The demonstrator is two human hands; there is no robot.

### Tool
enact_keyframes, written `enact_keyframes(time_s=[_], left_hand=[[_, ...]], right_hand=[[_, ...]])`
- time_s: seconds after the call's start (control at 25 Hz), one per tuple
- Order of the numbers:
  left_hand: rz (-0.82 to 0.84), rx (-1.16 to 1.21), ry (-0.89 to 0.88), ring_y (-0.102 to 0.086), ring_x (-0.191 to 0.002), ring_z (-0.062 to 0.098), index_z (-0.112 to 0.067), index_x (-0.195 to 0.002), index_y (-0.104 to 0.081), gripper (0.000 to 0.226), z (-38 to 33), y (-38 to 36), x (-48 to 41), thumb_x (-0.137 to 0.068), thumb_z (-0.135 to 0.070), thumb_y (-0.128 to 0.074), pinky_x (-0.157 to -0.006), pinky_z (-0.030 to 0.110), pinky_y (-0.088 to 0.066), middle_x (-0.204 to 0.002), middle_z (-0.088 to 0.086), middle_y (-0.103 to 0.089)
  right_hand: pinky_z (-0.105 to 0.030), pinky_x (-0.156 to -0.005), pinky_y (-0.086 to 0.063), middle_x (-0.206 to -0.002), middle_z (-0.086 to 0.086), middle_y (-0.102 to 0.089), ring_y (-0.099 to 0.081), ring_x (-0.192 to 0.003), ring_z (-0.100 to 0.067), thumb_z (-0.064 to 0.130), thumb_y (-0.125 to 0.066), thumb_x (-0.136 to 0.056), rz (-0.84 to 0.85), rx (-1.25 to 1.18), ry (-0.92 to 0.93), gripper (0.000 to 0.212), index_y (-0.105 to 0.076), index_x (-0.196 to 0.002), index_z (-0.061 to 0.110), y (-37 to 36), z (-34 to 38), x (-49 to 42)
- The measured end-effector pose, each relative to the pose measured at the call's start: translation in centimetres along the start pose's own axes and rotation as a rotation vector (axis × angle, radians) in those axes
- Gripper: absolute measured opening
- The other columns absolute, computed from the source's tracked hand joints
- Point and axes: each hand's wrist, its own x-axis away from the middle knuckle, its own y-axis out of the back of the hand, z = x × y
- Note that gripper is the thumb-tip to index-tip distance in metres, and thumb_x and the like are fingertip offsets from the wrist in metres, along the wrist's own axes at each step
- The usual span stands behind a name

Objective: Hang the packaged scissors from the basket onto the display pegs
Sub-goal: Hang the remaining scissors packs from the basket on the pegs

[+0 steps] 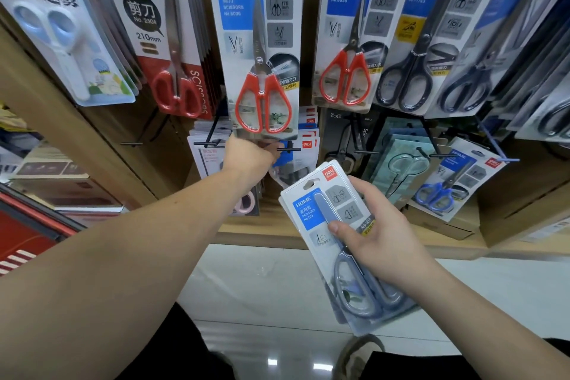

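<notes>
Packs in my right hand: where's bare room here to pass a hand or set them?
Bare board left of the left hand, under the 210mm pack, around an empty peg. Bare shelf ledge below. The top row and lower-right packs are packed tight.

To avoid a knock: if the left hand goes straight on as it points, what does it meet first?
Probably the black peg just beyond the left hand, with hanging packs behind it; depth is unclear.

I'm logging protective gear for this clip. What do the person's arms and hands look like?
The left hand and right hand are bare: no gloves, rings or watch visible. The left arm and right arm are uncovered as far as the view shows, with no sleeve in sight.
</notes>
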Motion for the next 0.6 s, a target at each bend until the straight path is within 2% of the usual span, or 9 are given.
enact_keyframes(time_s=[0.08,0.12,0.2,0.24,0.28,0.36,0.44,0.52,0.6], left_hand=[[0.032,-0.016,0.014,-0.076,-0.096,0.018,-0.013,-0.106,-0.073,0.02,0.2,0.2,0.3,-0.088,-0.007,-0.079,-0.092,0.042,-0.062,-0.1,0.002,-0.078],[0.05,-0.002,0.032,-0.077,-0.094,0.019,-0.012,-0.11,-0.072,0.024,0.2,0.5,0.7,-0.087,-0.011,-0.08,-0.091,0.043,-0.063,-0.1,0.003,-0.078],[0.08,-0.027,0.023,-0.077,-0.09,0.019,-0.009,-0.115,-0.07,0.02,-0.2,1.8,2.2,-0.096,-0.013,-0.071,-0.08,0.037,-0.064,-0.102,0.008,-0.077],[0.091,-0.124,0.006,-0.076,-0.086,0.019,-0.01,-0.113,-0.07,0.013,-0.3,2.6,3.2,-0.102,-0.015,-0.064,-0.071,0.032,-0.062,-0.101,0.009,-0.077],[0.107,-0.22,0.009,-0.076,-0.083,0.021,-0.012,-0.109,-0.07,0.014,-0.5,3.8,4.2,-0.107,-0.019,-0.057,-0.066,0.031,-0.061,-0.099,0.01,-0.078],[0.179,-0.241,0.162,-0.08,-0.08,0.027,-0.013,-0.111,-0.069,0.027,-0.7,6.3,6.2,-0.111,-0.031,-0.049,-0.073,0.039,-0.066,-0.092,0.011,-0.081],[0.261,-0.099,0.325,-0.081,-0.086,0.031,-0.014,-0.122,-0.067,0.038,-0.9,8.8,7.6,-0.111,-0.044,-0.046,-0.082,0.048,-0.066,-0.097,0.013,-0.081],[0.311,0.093,0.378,-0.079,-0.1,0.034,-0.017,-0.132,-0.065,0.052,-0.6,11.1,8.2,-0.107,-0.058,-0.044,-0.089,0.05,-0.063,-0.114,0.015,-0.079],[0.376,0.26,0.379,-0.075,-0.112,0.032,-0.02,-0.136,-0.066,0.063,-0.5,12.9,8.7,-0.103,-0.068,-0.04,-0.098,0.049,-0.058,-0.124,0.012,-0.076]], right_hand=[[-0.036,-0.099,-0.056,-0.122,0.035,-0.067,-0.064,-0.116,0.006,0.021,-0.078,-0.092,0.019,-0.011,0.026,0.068,-0.045,-0.144,0.05,-0.7,0.4,-0.2],[-0.029,-0.097,-0.055,-0.121,0.036,-0.066,-0.064,-0.115,0.008,0.019,-0.078,-0.092,0.022,-0.024,0.041,0.068,-0.046,-0.145,0.046,-1.0,0.6,-0.4],[-0.011,-0.088,-0.05,-0.117,0.038,-0.067,-0.063,-0.111,0.013,0.014,-0.078,-0.093,0.023,-0.079,0.055,0.064,-0.049,-0.144,0.039,-1.7,1.4,-0.7],[-0.005,-0.083,-0.049,-0.115,0.037,-0.068,-0.064,-0.108,0.015,0.011,-0.077,-0.093,0.023,-0.12,0.056,0.061,-0.051,-0.142,0.038,-2.1,1.9,-0.7],[-0.004,-0.079,-0.049,-0.113,0.034,-0.07,-0.064,-0.105,0.016,0.008,-0.076,-0.094,0.02,-0.162,0.053,0.058,-0.052,-0.138,0.038,-2.7,2.5,-0.8],[-0.005,-0.073,-0.05,-0.11,0.025,-0.073,-0.066,-0.099,0.016,0.006,-0.076,-0.094,0.019,-0.248,0.048,0.053,-0.054,-0.131,0.038,-4.2,3.7,-1.0],[-0.008,-0.073,-0.051,-0.111,0.02,-0.074,-0.069,-0.096,0.012,0.006,-0.077,-0.093,0.021,-0.318,0.05,0.051,-0.056,-0.131,0.033,-6.1,5.0,-1.4],[-0.009,-0.073,-0.053,-0.106,0.02,-0.075,-0.07,-0.095,0.009,0.005,-0.078,-0.092,0.019,-0.395,0.049,0.05,-0.058,-0.131,0.029,-8.2,6.4,-1.5],[-0.016,-0.075,-0.058,-0.102,0.015,-0.078,-0.074,-0.095,0.002,0.007,-0.079,-0.092,0.032,-0.499,0.022,0.05,-0.058,-0.13,0.03,-9.7,7.7,-1.8]])
